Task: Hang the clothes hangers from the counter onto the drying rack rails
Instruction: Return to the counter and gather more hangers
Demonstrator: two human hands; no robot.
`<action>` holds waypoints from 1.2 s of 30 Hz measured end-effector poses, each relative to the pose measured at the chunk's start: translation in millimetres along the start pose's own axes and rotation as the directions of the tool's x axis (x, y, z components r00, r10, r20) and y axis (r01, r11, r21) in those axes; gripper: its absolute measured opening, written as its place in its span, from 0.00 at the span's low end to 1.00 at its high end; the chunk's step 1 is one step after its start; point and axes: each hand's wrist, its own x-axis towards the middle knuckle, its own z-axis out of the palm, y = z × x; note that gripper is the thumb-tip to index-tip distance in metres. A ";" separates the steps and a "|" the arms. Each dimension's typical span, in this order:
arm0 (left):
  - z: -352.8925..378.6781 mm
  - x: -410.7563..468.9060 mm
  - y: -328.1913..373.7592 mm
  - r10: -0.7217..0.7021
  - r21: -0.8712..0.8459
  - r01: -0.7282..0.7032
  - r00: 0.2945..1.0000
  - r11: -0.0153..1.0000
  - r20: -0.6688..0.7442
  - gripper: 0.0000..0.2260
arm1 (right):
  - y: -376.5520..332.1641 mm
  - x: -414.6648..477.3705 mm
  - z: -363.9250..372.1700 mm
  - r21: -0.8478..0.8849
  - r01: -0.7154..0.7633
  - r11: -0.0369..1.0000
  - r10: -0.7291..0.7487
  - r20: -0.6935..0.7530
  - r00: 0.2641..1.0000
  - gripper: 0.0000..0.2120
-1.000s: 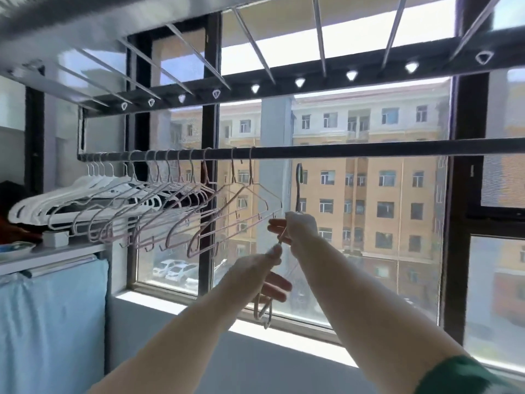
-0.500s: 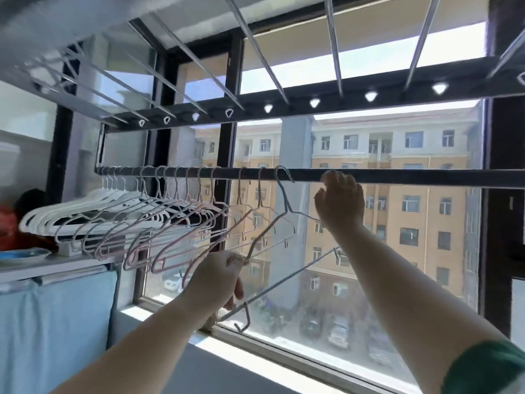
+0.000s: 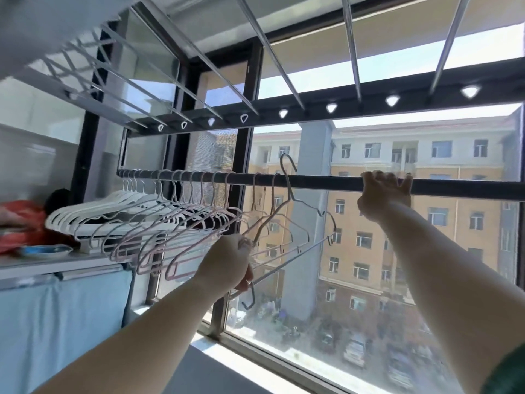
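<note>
A grey wire clothes hanger (image 3: 285,265) is held up, tilted, near the centre of the view. Its hook points to 12 o'clock and stands just above the dark drying rack rail (image 3: 312,182), with its neck crossing the rail. At the hanger's 7 o'clock end, the left hand (image 3: 230,263) has its fingers curled round the wire. At 2 o'clock from the hanger, the right hand (image 3: 383,191) grasps the rail itself, fingers hooked over the top. Toward 9 o'clock, a close row of white and pink hangers (image 3: 159,220) hangs from the same rail. Below them, at 8 o'clock, a white counter (image 3: 56,263) carries a blue dish (image 3: 45,250). Apartment buildings show through the window (image 3: 426,251) behind.
</note>
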 end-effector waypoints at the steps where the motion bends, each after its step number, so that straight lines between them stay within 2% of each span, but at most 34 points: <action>1: 0.7 2.7 1.9 -0.001 0.001 0.001 1.000 1.000 0.005 0.12 | 0.1 0.2 0.6 0.001 0.000 1.000 0.000 -0.009 1.000 0.23; 8: 14.1 9.8 -6.4 -0.056 0.041 0.055 0.998 0.998 0.011 0.11 | 2.3 -2.0 8.8 -0.009 0.060 0.998 -0.060 -0.070 0.996 0.22; 17: 31.3 9.6 -23.2 -0.015 0.046 0.014 1.000 0.999 0.009 0.07 | 9.6 -1.8 17.8 -0.012 0.112 0.994 -0.113 -0.122 0.986 0.24; 21: 32.9 9.7 -23.6 0.031 0.112 -0.029 0.999 0.993 -0.019 0.10 | 11.1 -6.8 17.9 0.004 0.115 0.993 -0.113 -0.131 0.985 0.25; 25: 28.8 3.6 -20.6 0.139 0.316 -0.100 0.985 0.944 -0.106 0.15 | 9.6 -18.4 17.4 0.042 0.084 0.996 -0.077 -0.148 0.986 0.24; 28: 21.8 -4.7 -17.7 0.279 0.408 -0.188 0.945 0.893 -0.174 0.16 | 8.4 -28.2 15.1 0.049 0.052 0.997 -0.043 -0.181 0.983 0.23; 32: 10.8 -12.6 -14.8 0.453 0.399 -0.363 0.878 0.842 -0.156 0.14 | 8.8 -42.4 5.3 0.042 0.002 0.999 0.007 -0.193 0.981 0.22; 36: 5.1 -30.2 -11.3 0.547 0.307 -0.494 0.829 0.813 -0.115 0.17 | 8.8 -66.7 -2.7 0.000 -0.067 0.998 0.066 -0.144 0.987 0.22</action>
